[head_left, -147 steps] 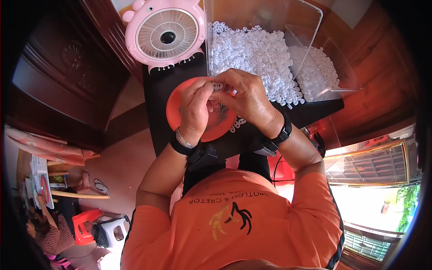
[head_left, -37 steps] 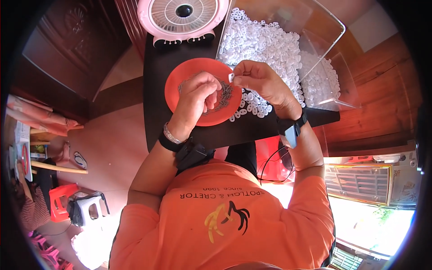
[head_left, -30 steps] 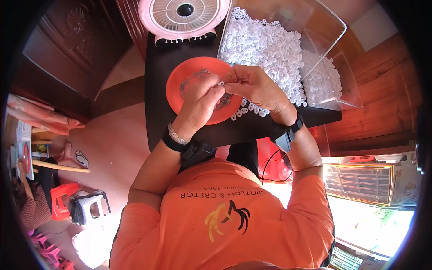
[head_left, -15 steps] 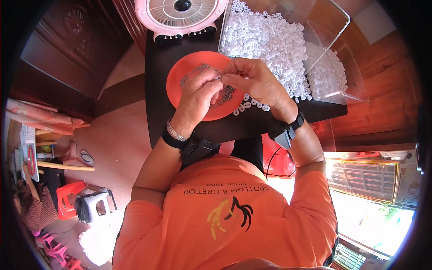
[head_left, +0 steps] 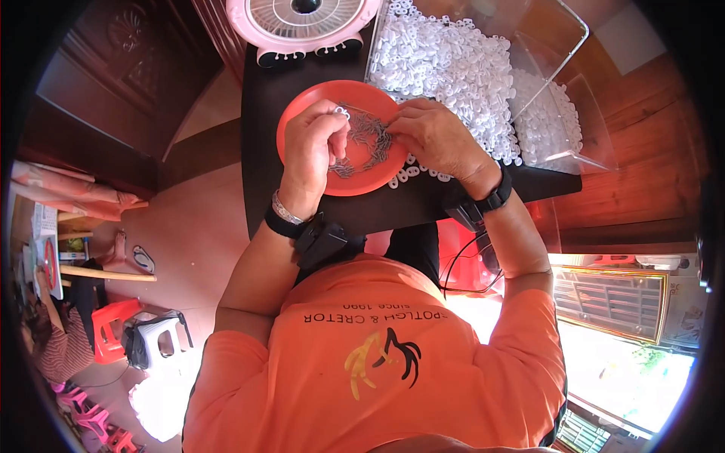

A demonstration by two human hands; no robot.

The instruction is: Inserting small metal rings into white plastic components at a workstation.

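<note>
Over the left side of an orange plate (head_left: 296, 104), my left hand (head_left: 306, 147) is closed, with a small white plastic piece (head_left: 342, 112) pinched between thumb and forefinger. Small grey metal pieces (head_left: 370, 132), thin and pin-like, lie heaped in the plate. At the plate's right rim, my right hand (head_left: 438, 136) has its fingertips drawn together against that heap. Whatever its fingers grip is hidden by them. Beyond my right hand spreads a large pile of white plastic pieces (head_left: 445, 64), each small and oval with holes.
A clear plastic bin (head_left: 563, 64) surrounds the white pile on the dark table (head_left: 260, 113). Several loose white pieces (head_left: 414, 172) lie beside the plate. A pink fan (head_left: 306, 30) stands at the back left. Further left, another person (head_left: 68, 347) sits near stools.
My hands were together over the plate and have moved apart. The left went left with the white piece; the right lowered to the metal pieces. The plate shifted slightly.
</note>
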